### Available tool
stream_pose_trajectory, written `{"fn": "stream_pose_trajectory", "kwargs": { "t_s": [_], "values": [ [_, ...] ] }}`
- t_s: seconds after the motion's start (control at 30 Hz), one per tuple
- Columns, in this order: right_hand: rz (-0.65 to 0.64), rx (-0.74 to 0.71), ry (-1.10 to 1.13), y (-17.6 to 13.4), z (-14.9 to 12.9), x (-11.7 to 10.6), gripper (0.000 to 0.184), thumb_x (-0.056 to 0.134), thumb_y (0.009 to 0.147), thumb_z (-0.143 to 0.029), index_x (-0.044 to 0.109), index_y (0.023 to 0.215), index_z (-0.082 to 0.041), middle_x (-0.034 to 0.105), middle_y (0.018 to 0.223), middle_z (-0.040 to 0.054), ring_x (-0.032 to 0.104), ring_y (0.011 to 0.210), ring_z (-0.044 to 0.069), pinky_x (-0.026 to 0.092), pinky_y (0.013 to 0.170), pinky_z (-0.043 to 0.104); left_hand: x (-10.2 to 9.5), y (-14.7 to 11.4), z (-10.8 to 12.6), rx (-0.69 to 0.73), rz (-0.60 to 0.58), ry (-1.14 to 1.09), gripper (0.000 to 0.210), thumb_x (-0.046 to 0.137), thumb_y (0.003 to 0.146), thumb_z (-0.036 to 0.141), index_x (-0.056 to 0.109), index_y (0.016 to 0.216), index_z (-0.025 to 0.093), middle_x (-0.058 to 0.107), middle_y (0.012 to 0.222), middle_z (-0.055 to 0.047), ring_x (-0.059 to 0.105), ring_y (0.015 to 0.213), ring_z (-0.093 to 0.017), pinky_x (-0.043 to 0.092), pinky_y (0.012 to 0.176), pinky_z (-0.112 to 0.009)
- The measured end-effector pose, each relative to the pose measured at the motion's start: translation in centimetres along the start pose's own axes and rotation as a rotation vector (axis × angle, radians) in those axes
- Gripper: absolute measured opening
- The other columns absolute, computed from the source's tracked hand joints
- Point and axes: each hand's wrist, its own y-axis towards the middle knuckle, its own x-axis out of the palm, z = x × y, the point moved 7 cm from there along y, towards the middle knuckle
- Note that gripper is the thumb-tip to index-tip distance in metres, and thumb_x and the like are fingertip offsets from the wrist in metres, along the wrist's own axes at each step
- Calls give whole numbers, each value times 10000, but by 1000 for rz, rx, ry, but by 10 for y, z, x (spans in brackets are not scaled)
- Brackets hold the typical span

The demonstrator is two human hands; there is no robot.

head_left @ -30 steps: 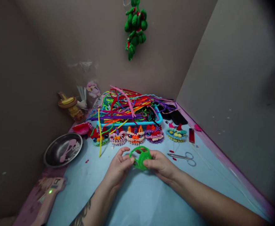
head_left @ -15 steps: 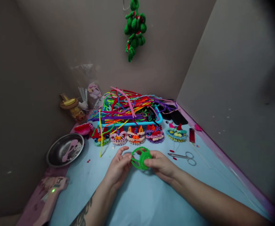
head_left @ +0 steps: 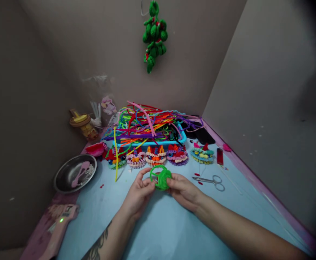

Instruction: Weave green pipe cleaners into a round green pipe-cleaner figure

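Between my hands, above the blue table, is a green pipe-cleaner piece (head_left: 163,178), with a dense coiled part on the right and open loops on the left. My right hand (head_left: 183,187) grips the coiled side, thumb in front. The thumb and fingers of my left hand (head_left: 141,187) close on the looped side. Just beyond them stand several colourful pipe-cleaner animal heads in a row, among them an orange and cream one (head_left: 156,156) and a purple and pink one (head_left: 177,155). A blue and yellow one (head_left: 202,154) sits apart to the right.
A blue basket (head_left: 147,143) heaped with pipe cleaners stands at the back. Scissors (head_left: 211,181) lie at right. On the left are a metal bowl (head_left: 63,178) with a pink tool and white bits, and a pink glue gun (head_left: 62,227) with a green light.
The green piece has turned, so its coiled part faces me more. My left fingers have shifted slightly right and closed nearer its lower loops.
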Motion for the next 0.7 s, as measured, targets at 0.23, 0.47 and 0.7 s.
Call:
{"fn": "stream_pose_trajectory", "kwargs": {
  "t_s": [0.23, 0.47, 0.7],
  "values": [
    [-14, 14, 89, -2, 0, 7, 306, 748, 638, -283, 686, 899, -136, 700, 782, 70, 630, 846, 211, 376, 909, 386, -1, -3, 2, -17, 3, -10, 622, 730, 649, 111, 420, 1178, 221, 632, 642, 15, 571, 606, -90, 384, 645, -196],
    [-60, -14, 43, -6, -8, 14, 368, 735, 657, -351, 670, 942, -126, 686, 901, 102, 608, 916, 218, 365, 916, 391, -1, -2, 2, -50, -25, -79, 632, 735, 643, 123, 425, 1187, 211, 645, 744, -2, 601, 682, -105, 431, 695, -216],
    [-1, -108, -173, -7, -13, 9, 310, 713, 680, -315, 674, 937, -145, 669, 911, 79, 580, 893, 204, 355, 908, 380, -4, -2, -1, -92, -5, -126, 552, 711, 665, 114, 463, 1148, 214, 640, 970, -49, 615, 816, -136, 447, 799, -277]
  ]
}}
